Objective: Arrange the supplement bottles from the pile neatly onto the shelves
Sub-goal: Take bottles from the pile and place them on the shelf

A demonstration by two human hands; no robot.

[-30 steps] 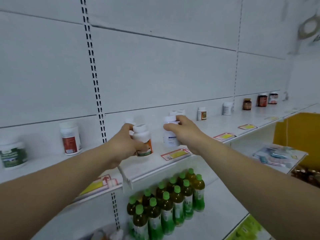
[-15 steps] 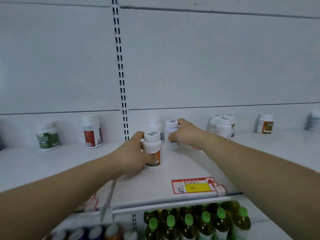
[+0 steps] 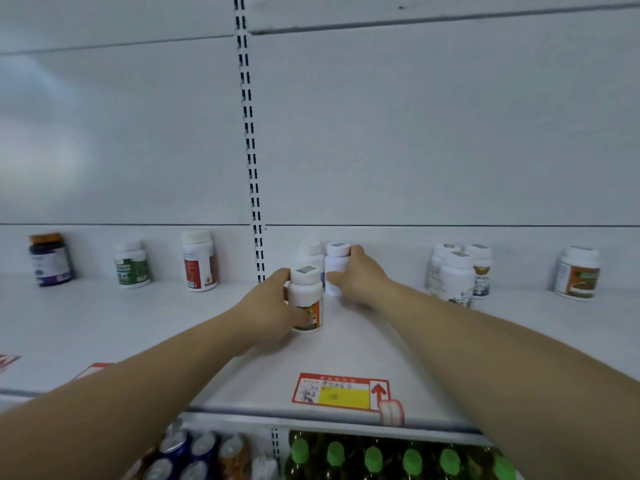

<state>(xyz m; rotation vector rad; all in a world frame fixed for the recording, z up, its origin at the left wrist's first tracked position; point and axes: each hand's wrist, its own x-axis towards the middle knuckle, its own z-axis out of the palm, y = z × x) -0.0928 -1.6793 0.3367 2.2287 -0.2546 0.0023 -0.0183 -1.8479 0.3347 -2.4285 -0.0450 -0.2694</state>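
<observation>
My left hand (image 3: pixel 273 308) grips a white bottle with an orange label (image 3: pixel 306 297), standing upright on the white shelf (image 3: pixel 363 344). Just behind and to the right, my right hand (image 3: pixel 360 277) holds a white bottle with a pale label (image 3: pixel 335 263), also upright near the back wall. Another white bottle (image 3: pixel 310 252) stands behind the two, partly hidden. No pile of bottles shows in this view.
Left along the back stand a dark purple-label bottle (image 3: pixel 51 259), a green-label bottle (image 3: pixel 132 265) and a red-label bottle (image 3: pixel 200 259). Right are three clustered white bottles (image 3: pixel 457 271) and an orange-label one (image 3: pixel 577 272). A red-yellow price tag (image 3: pixel 341 391) marks the front edge; green-capped drinks (image 3: pixel 374 457) below.
The view has swung left and closer to the shelf. Both bottles have come down onto the shelf surface, the right one near the back wall; both hands keep their hold.
</observation>
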